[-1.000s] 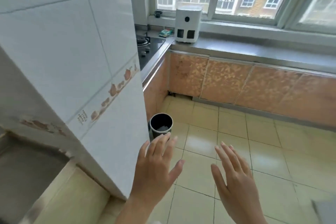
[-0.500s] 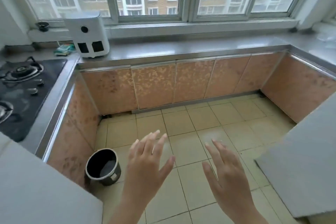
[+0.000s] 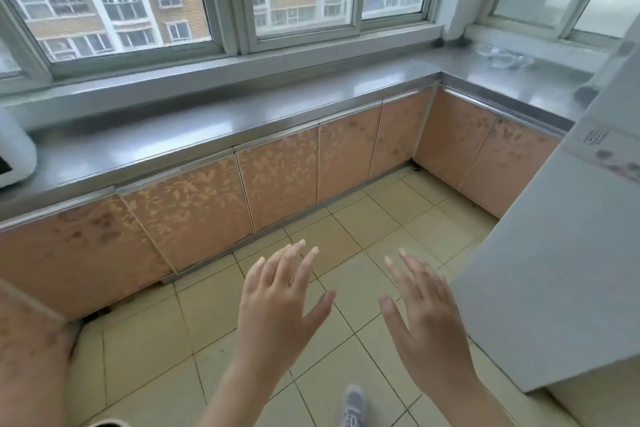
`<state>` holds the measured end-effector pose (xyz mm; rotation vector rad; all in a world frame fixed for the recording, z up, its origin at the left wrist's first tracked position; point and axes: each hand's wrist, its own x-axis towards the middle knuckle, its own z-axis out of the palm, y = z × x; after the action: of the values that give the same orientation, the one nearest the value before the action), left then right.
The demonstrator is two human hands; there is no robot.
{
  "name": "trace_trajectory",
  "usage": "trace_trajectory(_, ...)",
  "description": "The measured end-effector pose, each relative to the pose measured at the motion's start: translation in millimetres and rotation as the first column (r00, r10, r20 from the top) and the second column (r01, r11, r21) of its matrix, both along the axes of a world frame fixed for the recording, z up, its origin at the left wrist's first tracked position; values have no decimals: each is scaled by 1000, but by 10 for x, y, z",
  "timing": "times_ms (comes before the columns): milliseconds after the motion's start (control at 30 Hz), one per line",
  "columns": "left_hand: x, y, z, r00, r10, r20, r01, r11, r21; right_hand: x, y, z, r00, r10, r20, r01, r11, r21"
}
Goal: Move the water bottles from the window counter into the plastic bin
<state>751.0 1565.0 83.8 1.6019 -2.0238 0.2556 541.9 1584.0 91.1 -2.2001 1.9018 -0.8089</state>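
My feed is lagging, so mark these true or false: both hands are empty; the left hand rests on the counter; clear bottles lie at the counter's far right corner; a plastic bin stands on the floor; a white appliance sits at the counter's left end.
1. True: left hand and right hand hold nothing.
2. False: it hovers over the floor tiles.
3. True, likely: clear, blurred bottles lie on the counter.
4. False: no bin shows.
5. True: white appliance.

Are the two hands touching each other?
Apart. The head view shows floor tiles between the left hand and the right hand, both open and holding nothing.
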Motion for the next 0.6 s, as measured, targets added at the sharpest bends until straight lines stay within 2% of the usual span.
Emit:
trace_trajectory(333,-711,-2119,229,999,-42,30,43,999,-31,-649,-2013,139,999,-22,27,23,999,-35)
trace_trajectory(600,-1338,-3652,163,990,-140,26,141,988,-58,-1183,-3331,106,993,-116,33,117,992,-44)
